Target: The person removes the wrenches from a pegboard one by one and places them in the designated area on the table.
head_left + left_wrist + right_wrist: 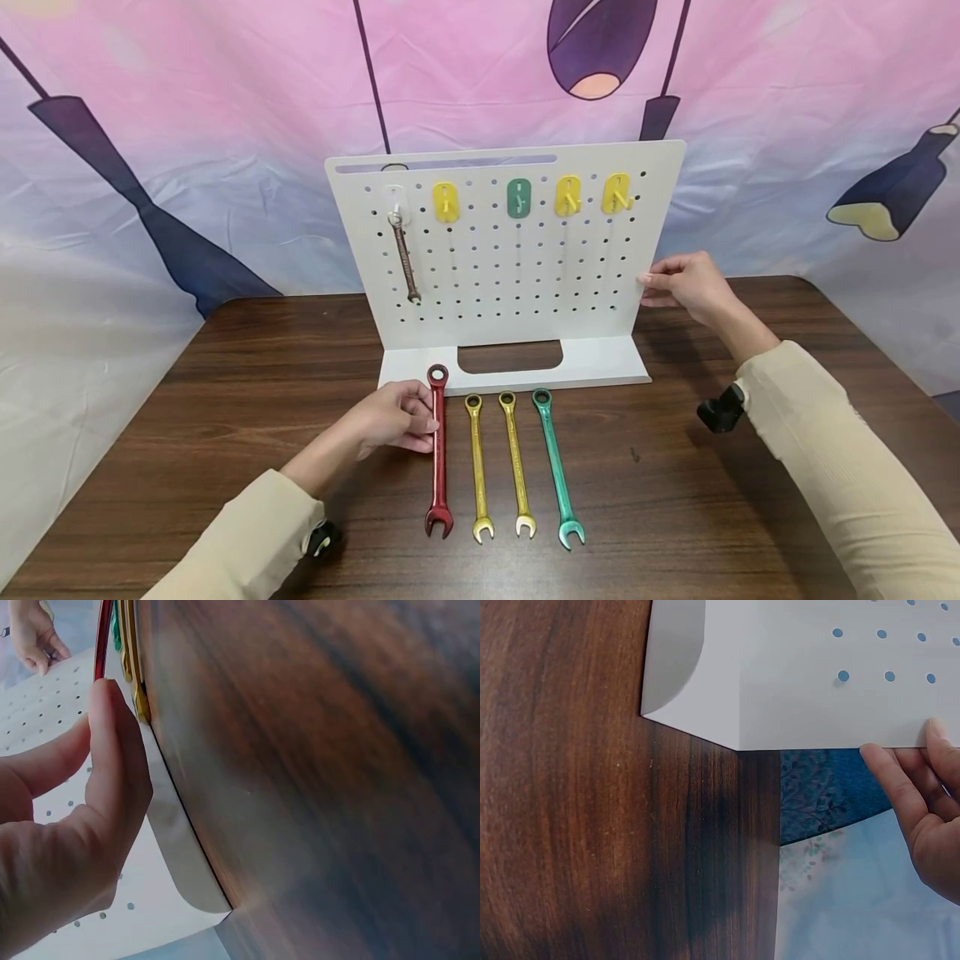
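Observation:
My left hand (397,417) pinches a red combination wrench (439,450) by its shaft, ring end toward the pegboard and open jaw toward me. In the left wrist view, thumb and fingers meet at the red shaft (103,645). To the right of it lie two yellow wrenches (478,471) and a green wrench (557,467), side by side on the table. A white pegboard stand (525,283) rises behind them. My right hand (690,283) grips its right side edge, with the thumb on the front face and fingers behind, as the right wrist view shows (937,832).
A small dark brown wrench (405,260) hangs from a white hook (395,200) at the board's left. Farther right come a yellow hook (446,202), a green hook (519,198) and two more yellow hooks (568,196). Behind the wooden table (247,400) hangs a patterned cloth (225,125).

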The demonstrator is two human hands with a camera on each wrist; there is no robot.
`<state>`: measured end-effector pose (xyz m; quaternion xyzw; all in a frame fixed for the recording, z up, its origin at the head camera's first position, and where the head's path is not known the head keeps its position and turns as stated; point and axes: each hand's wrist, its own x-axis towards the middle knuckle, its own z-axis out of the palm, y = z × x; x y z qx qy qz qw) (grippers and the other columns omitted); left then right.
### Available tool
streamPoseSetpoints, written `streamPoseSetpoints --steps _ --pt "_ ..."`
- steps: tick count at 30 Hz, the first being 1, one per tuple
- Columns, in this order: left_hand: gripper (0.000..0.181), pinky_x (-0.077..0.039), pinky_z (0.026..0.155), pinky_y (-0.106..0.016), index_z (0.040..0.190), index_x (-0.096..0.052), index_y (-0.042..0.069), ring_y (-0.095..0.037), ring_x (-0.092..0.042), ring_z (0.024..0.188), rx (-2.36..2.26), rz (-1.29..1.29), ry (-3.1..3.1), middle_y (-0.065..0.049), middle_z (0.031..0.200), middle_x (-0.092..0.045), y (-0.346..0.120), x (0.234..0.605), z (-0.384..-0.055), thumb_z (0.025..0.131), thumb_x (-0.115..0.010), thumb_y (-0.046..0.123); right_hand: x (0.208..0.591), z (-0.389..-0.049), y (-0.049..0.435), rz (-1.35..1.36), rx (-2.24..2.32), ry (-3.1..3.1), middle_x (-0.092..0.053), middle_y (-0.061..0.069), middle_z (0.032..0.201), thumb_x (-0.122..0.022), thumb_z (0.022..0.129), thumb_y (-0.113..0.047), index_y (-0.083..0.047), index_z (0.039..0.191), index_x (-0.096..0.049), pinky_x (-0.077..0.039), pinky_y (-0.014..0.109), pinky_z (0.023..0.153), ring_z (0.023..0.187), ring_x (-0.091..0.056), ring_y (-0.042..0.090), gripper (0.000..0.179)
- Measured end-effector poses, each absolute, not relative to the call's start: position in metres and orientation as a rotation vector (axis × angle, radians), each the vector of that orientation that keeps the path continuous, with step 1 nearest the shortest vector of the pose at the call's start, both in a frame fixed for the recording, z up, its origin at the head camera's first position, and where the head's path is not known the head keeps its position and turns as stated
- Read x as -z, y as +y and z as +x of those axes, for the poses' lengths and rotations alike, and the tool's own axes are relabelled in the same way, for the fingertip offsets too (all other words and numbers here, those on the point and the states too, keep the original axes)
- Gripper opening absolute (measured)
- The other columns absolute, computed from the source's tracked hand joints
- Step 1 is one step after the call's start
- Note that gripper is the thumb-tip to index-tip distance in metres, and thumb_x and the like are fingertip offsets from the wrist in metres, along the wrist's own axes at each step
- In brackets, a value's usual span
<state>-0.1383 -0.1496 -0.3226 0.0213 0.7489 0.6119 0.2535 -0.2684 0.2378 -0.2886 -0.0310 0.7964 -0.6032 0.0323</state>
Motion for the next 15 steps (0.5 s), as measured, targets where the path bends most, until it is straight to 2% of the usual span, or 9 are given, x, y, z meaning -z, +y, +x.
streamPoseSetpoints --steps 15 --pt "0.019 -0.059 0.063 -0.035 0.093 -0.043 -0.011 -0.014 -0.056 0.058 -1.603 0.055 2.021 -0.009 0.070 -0.052 -0.1468 0.3268 -0.1286 0.079 -0.047 -0.023 0.2877 -0.2683 0.2374 -0.095 1.836 2.464 -0.062 0.009 0.086 -0.060 0.088 -0.006 0.012 0.094 -0.060 -0.055 0.043 0.079 0.072 -0.065 0.018 0.018"
